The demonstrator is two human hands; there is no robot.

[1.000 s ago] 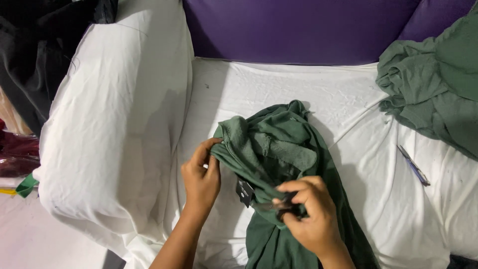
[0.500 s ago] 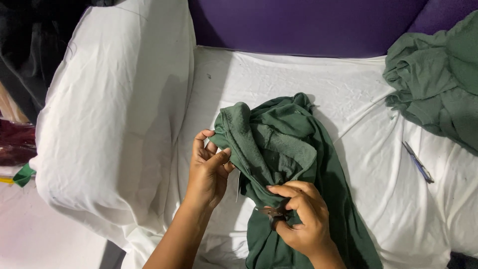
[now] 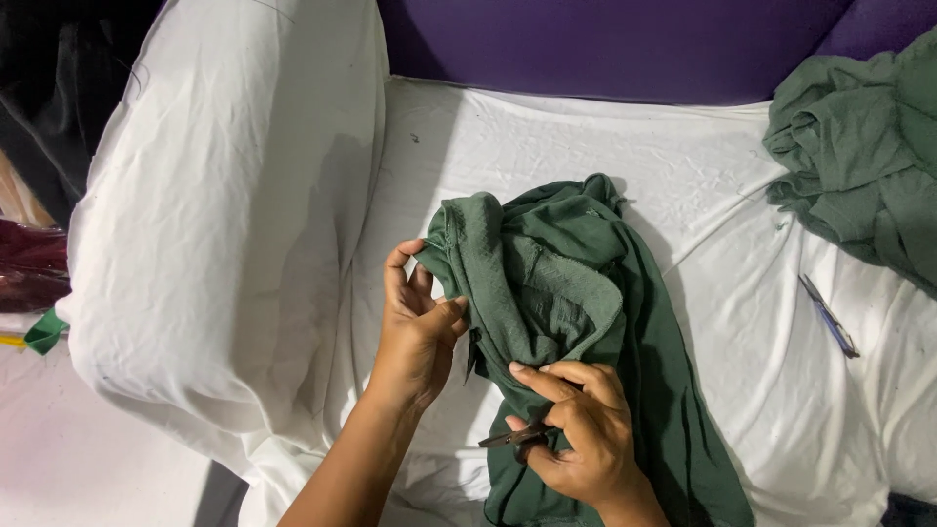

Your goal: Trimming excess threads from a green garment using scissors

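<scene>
A dark green garment lies bunched on a sofa covered with a white sheet. My left hand pinches the garment's left edge between thumb and fingers. My right hand rests on the lower part of the cloth and grips small scissors, whose blades point left toward the held edge. The scissors' handles are hidden inside my fingers.
A second heap of green cloth sits at the right on the sheet. A blue pen-like tool lies beside it. The purple sofa back runs along the top. The white-draped armrest is at left, with dark red and green items beyond it.
My left hand has shifted its pinch along the garment's edge and pulled it up slightly. My right hand has drawn back downward, and the scissors' blades now show to its left.
</scene>
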